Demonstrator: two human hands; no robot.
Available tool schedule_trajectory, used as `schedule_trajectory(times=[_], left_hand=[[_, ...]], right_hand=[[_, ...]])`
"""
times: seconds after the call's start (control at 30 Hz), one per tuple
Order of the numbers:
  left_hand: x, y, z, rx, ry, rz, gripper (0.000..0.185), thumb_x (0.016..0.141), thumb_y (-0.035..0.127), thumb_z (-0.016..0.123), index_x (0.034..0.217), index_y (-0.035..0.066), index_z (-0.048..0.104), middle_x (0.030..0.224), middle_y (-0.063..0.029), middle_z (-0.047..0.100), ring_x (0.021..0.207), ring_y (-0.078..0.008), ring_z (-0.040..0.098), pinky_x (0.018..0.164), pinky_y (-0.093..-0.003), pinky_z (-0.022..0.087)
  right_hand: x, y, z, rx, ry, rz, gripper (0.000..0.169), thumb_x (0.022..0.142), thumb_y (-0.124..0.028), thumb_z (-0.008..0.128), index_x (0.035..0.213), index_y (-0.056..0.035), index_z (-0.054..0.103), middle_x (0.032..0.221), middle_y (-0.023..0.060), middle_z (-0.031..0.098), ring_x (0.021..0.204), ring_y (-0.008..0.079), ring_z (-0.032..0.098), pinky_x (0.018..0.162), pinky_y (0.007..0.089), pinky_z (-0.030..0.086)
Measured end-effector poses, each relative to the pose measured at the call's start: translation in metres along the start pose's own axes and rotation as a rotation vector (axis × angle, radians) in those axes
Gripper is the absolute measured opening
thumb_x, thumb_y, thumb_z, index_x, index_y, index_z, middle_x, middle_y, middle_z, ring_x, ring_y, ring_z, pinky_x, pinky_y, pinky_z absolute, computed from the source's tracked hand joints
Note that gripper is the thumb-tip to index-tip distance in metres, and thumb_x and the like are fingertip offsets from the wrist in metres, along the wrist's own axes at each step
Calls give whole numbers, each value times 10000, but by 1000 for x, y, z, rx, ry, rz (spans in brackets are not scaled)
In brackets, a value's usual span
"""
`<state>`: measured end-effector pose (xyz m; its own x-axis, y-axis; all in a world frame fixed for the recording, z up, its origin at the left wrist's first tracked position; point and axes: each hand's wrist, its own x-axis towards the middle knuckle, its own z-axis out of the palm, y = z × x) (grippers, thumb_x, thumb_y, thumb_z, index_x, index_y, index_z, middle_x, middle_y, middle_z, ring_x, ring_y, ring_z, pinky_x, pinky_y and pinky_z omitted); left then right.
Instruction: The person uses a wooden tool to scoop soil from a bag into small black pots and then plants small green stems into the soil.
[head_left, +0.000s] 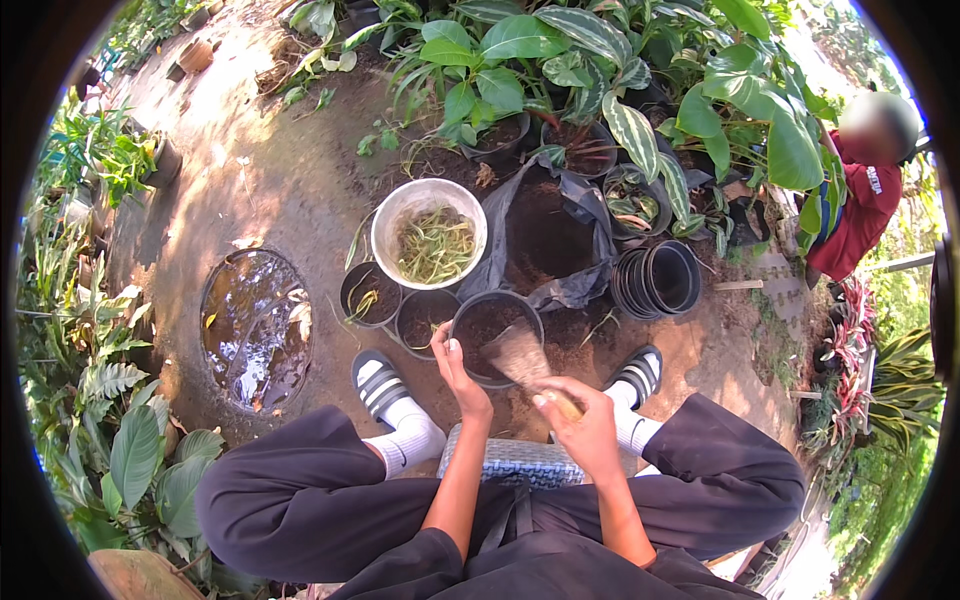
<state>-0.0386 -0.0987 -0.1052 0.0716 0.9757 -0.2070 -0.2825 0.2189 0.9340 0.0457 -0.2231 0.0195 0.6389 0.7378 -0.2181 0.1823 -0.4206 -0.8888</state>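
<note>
My right hand grips the wooden handle of a trowel, whose wide, soil-coated metal blade reaches into a black plastic pot of dark soil. Against the left side of that pot rests my left hand, its fingers extended along the rim. Two smaller soil-filled pots stand to the left, the outer one with a yellowish sprig in it. Behind them is a pale bucket of cut green stems. An open black plastic bag holds dark soil behind the pot at my hands.
Stacked empty black pots lie to the right. A round water-filled basin is sunk at left. Potted leafy plants line the far side. A person in a red shirt is at the far right. My sandalled feet flank the pots.
</note>
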Motion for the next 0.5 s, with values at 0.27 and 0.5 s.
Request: schedule_trajectory(times=[0.27,0.5], left_hand=[[-5,3,6,-154,-23,-121,428,1070,342,425,1340,17,495,1282,-87,529,1245,-194,474,1112,-346,318],[0,-8,-1,-74,49,-89,422,1071,346,423,1336,24,494,1297,-82,525,1244,-196,484,1106,-346,335]], right_hand=[[14,16,13,95,-14,131,242,888,-111,748,1110,-15,757,1022,152,774,958,202,732,864,326,536],[9,-17,-18,-87,-161,184,214,899,-91,734,1095,-7,751,1018,126,771,989,170,713,896,309,529]])
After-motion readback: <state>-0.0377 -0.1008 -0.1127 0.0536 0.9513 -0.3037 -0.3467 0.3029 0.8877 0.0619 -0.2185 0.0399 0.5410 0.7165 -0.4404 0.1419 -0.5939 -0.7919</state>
